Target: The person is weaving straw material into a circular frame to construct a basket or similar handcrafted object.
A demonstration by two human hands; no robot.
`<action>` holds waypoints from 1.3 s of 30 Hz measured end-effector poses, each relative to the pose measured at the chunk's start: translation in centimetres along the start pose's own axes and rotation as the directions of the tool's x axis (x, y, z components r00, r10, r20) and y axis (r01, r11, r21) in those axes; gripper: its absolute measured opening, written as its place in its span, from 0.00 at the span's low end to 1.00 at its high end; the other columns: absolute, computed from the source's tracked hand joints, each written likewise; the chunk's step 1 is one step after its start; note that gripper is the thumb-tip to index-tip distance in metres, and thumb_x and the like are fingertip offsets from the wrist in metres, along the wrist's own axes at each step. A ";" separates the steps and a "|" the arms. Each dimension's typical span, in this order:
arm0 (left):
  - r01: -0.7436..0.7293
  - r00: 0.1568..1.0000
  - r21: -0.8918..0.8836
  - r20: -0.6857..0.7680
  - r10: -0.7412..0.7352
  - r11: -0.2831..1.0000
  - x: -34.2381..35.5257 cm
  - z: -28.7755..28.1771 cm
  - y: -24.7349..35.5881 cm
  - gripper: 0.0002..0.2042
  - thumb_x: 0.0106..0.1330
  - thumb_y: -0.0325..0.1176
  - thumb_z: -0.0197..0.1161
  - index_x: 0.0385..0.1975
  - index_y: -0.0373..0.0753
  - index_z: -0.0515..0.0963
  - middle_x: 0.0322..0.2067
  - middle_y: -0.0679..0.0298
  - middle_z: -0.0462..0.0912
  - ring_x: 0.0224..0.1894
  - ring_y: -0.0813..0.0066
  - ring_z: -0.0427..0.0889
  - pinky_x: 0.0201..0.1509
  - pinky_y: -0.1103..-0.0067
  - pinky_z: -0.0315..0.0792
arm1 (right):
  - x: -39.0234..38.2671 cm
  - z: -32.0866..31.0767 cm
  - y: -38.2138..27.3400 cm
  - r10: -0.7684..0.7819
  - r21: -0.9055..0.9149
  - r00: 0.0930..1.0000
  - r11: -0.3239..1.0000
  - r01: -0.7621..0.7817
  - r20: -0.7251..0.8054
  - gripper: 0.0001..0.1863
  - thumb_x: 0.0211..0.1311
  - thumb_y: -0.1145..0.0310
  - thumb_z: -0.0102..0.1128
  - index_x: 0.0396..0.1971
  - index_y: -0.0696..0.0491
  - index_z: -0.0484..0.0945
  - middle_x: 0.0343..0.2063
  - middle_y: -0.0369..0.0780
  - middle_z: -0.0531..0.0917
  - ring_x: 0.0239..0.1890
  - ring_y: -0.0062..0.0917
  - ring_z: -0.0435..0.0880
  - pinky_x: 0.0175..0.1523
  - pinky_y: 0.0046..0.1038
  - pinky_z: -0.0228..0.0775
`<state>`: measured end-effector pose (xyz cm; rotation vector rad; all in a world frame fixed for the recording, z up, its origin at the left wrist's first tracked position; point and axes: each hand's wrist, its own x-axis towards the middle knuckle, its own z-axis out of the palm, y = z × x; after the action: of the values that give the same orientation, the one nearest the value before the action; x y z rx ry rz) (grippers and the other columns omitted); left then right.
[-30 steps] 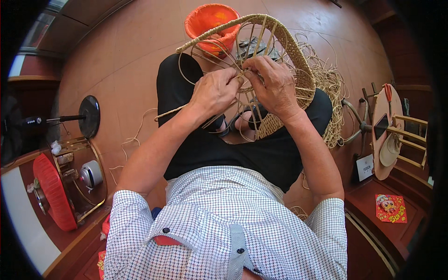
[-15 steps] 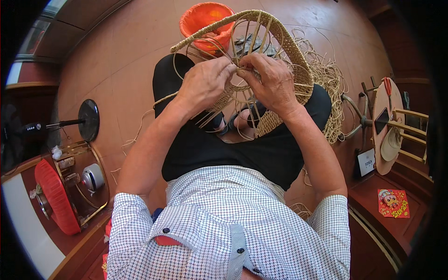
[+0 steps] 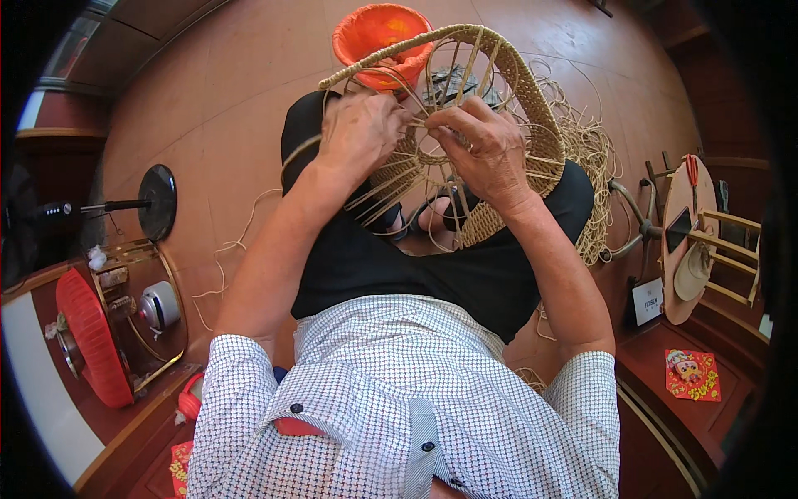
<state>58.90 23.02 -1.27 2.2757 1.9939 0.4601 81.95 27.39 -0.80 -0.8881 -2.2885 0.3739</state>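
A half-woven straw-coloured basket [image 3: 532,104], with a braided rim and thin bare ribs, rests between my knees. My left hand [image 3: 362,131] is over the left side of its ring of ribs, fingers closed on a strand of cord [image 3: 417,123] that runs toward the right hand. Its fingertips are partly hidden behind the knuckles. Opposite it, my right hand [image 3: 484,151] pinches the cord at the top of the small central ring, thumb and forefinger together. Loose cord [image 3: 301,150] trails out to the left past my left wrist.
An orange-lined bucket [image 3: 384,37] stands on the floor beyond the basket. A heap of loose cord [image 3: 586,166] lies to the right, near a round stool [image 3: 690,241]. On the left are a fan base [image 3: 156,202] and a cart with a metal kettle [image 3: 158,306].
My left hand has moved left, away from the right hand, and a stretch of cord now shows between them. The right hand stays at the ring. The view has shifted slightly.
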 end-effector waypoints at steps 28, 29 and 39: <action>0.364 0.927 -0.645 0.182 -0.328 0.671 -1.3 0.6 6.3 0.14 0.70 0.35 0.69 0.47 0.32 0.89 0.37 0.47 0.92 0.40 0.51 0.94 0.47 0.63 0.82 | 0.1 -0.4 -0.2 0.048 0.046 0.999 0.998 -0.047 -0.020 0.06 0.65 0.65 0.76 0.38 0.46 0.88 0.34 0.36 0.85 0.36 0.37 0.87 0.43 0.39 0.72; 0.382 0.922 -0.644 0.218 -0.319 0.663 -1.2 0.5 6.1 0.14 0.69 0.35 0.69 0.47 0.32 0.88 0.37 0.46 0.92 0.41 0.51 0.93 0.47 0.63 0.82 | 0.1 -0.5 -0.3 0.053 0.054 0.998 0.997 -0.052 -0.019 0.06 0.64 0.66 0.76 0.38 0.46 0.88 0.34 0.36 0.85 0.36 0.37 0.87 0.43 0.39 0.73; 0.025 0.986 -0.426 -0.136 -0.092 0.904 -1.6 2.7 4.5 0.07 0.71 0.31 0.66 0.37 0.33 0.83 0.31 0.44 0.87 0.37 0.40 0.88 0.43 0.55 0.81 | 0.4 0.0 0.1 0.097 0.122 0.995 0.988 -0.097 0.008 0.05 0.67 0.63 0.74 0.38 0.45 0.87 0.34 0.38 0.85 0.35 0.41 0.87 0.41 0.44 0.75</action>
<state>63.83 21.15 -2.98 1.9564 1.7939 0.9821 81.76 27.78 -0.69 -0.9390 -2.2032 0.5525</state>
